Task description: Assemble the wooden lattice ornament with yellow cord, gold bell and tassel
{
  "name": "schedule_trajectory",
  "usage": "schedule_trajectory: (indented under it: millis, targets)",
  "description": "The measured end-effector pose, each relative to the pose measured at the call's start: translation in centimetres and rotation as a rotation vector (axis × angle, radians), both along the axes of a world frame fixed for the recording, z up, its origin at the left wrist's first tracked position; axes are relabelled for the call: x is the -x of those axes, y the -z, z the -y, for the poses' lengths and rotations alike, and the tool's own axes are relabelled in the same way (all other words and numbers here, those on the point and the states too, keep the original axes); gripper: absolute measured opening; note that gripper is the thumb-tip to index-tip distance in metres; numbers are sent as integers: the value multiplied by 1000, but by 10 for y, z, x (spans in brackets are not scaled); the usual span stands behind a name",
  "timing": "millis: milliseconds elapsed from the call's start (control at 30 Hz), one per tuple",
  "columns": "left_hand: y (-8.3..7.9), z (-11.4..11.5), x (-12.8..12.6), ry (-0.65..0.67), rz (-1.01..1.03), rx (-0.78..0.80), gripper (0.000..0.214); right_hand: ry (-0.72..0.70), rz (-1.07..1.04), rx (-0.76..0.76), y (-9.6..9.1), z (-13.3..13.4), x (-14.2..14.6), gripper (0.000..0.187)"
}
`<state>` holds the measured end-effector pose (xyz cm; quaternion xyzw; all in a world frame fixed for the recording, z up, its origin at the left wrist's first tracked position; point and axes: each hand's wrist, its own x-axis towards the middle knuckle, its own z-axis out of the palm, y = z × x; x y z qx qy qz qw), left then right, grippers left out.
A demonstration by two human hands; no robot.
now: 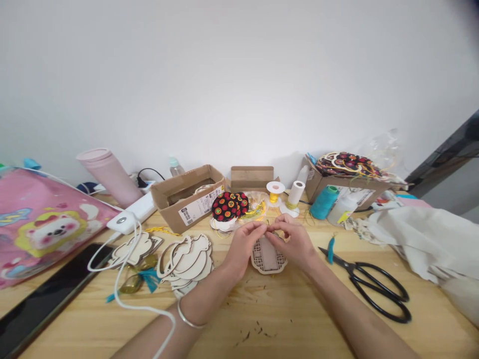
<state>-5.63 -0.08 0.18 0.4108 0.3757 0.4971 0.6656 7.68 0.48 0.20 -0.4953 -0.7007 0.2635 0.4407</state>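
My left hand and my right hand meet at their fingertips above the table, pinching something thin, most likely a strand of yellow cord, though the fingers hide most of it. Just below them lies a pale wooden lattice panel with a cut-out border, its top edge close to my fingers. A metal bangle circles my left wrist. A stack of wooden cut-out shapes lies to the left of my left hand.
Black-handled scissors lie to the right on the wooden table. Behind stand cardboard boxes, black patterned fabric discs, spools, and teal thread. A pink bag, white cable, phone, and beige cloth flank the table.
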Motion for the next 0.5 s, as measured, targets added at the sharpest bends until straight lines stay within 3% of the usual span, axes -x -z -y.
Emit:
schedule_trajectory:
  millis: [167,267,400,500]
  targets:
    - [0,1,0,-64,-35,-3,19,-20,-547,300,8,0,1,16]
    - [0,-1,0,-86,-41,8,21,56,-727,313,11,-1,-1,20]
    - [0,-1,0,-90,-56,2,20,125,-559,143,0,-1,-2,30]
    - [-2,-1,1,-94,-45,-28,19,65,-305,51,-10,2,3,23]
